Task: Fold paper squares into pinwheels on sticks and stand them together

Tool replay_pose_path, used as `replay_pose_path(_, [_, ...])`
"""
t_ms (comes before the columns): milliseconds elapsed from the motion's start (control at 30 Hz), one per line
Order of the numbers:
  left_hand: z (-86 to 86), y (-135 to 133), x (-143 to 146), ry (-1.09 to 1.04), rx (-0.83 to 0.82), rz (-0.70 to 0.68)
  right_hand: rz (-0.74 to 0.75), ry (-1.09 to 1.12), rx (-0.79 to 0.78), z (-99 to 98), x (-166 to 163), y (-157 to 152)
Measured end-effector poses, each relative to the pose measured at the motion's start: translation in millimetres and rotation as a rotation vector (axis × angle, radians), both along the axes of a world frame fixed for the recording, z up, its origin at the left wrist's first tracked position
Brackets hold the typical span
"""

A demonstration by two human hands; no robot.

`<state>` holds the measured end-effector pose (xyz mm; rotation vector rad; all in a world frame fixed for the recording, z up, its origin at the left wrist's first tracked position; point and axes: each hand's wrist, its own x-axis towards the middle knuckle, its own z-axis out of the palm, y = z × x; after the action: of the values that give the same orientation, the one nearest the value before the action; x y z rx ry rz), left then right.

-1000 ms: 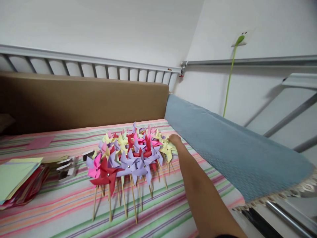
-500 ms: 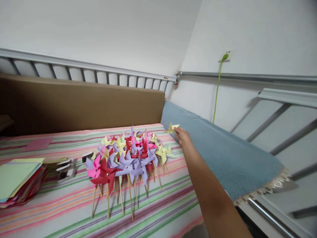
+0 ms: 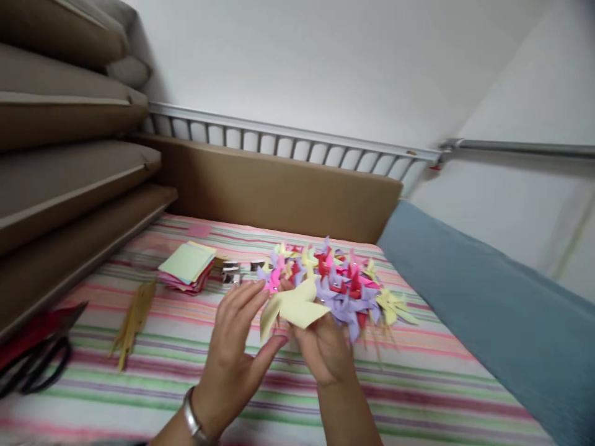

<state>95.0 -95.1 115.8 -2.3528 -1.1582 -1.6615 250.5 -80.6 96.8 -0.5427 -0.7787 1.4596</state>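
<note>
A pale yellow paper pinwheel (image 3: 302, 305) is in front of me, above the striped cloth (image 3: 409, 384). My right hand (image 3: 328, 350) holds it from behind and below, and its fingertips are partly hidden by the paper. Around the pinwheel's left blade is my left hand (image 3: 237, 341), wearing a silver bracelet, with thumb and fingers apart. Whether it touches the blade, I cannot tell. Just beyond my hands a cluster of paper pinwheels on sticks (image 3: 346, 300) lies on the cloth, in purple, red, pink and yellow.
Left of my hands are a stack of coloured paper squares (image 3: 186, 263), small white boxes (image 3: 231, 272), thin wooden sticks (image 3: 134, 322) and black-handled scissors (image 3: 46, 365). Brown padded boards (image 3: 74, 179) are stacked far left. A blue covered pad (image 3: 469, 291) runs along the right.
My right hand has brought the yellow pinwheel from beside the blue pad to the middle. My left hand has come into view beside it. The view has turned left.
</note>
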Motion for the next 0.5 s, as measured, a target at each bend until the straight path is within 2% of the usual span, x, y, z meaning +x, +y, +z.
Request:
replay_pose_path(133, [-22.7,16.1,-28.4,0.032,-0.032,0.053,0.078,-0.026,-0.029,-8.5,-43.8,14.0])
replay_pose_path(233, [-41.8,29.4,-48.6,-0.002,-0.063,0.055,0.039,-0.094,-0.062,-13.7,-63.4,27.1])
replay_pose_path(367, [-62.3,47.6,-60.8,-0.096,-0.108,0.01,-0.008,-0.163,-0.113,-25.6,-82.2,39.3])
replay_pose_path(500, [-81.0,60.6,-65.4,-0.277,-0.307,0.053,-0.024,-0.137,-0.162,-37.8,-94.3,50.9])
